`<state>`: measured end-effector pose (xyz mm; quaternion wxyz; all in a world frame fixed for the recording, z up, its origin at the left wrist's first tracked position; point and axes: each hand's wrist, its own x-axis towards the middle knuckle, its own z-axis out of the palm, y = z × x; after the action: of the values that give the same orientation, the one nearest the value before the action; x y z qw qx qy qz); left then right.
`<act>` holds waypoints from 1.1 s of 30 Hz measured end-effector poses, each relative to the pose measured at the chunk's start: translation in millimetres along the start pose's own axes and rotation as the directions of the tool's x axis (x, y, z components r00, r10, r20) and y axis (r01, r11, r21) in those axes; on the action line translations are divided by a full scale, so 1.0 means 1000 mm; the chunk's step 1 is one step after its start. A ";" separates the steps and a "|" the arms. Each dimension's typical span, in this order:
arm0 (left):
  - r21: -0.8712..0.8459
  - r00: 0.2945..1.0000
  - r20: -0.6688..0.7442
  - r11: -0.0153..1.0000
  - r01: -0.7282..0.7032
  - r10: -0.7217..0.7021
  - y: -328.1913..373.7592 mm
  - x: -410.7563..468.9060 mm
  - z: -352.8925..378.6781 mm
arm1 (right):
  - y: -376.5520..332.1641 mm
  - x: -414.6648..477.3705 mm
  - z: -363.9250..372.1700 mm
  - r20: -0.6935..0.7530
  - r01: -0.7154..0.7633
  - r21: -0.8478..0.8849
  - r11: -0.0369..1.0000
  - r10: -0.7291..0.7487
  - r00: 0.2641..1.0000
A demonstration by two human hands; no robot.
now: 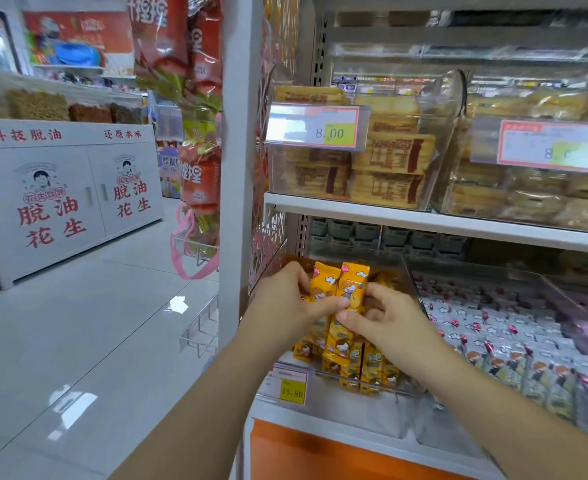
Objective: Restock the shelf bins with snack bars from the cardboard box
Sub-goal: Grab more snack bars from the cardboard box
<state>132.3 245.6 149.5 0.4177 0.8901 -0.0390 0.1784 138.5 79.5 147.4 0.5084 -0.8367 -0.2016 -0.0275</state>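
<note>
Lower shelf [320,415], white board over an orange front. At its left end a clear bin [408,271] holds yellow snack bars [372,367], most stood on end. Just beside it on the right, a second clear bin [562,299] is packed with grey-white snack bars [514,362]. Price tag [287,384] at the front edge reads 15.80. Upper shelf [424,220], white. Two clear tubs [441,109] sit side by side on it, stacked with tan wrapped cakes [389,157]. The left tub's tag [315,128] reads 8.00.
</note>
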 end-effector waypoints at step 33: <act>0.303 0.946 0.175 0.929 0.212 -0.273 -0.066 0.040 0.046 | 0.028 0.046 -0.005 0.001 0.102 -0.830 0.549 -0.180 0.984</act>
<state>196.9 256.6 88.2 0.2995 0.9521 0.0529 0.0321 192.2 77.9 137.7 0.0613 -0.9562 -0.2100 -0.1945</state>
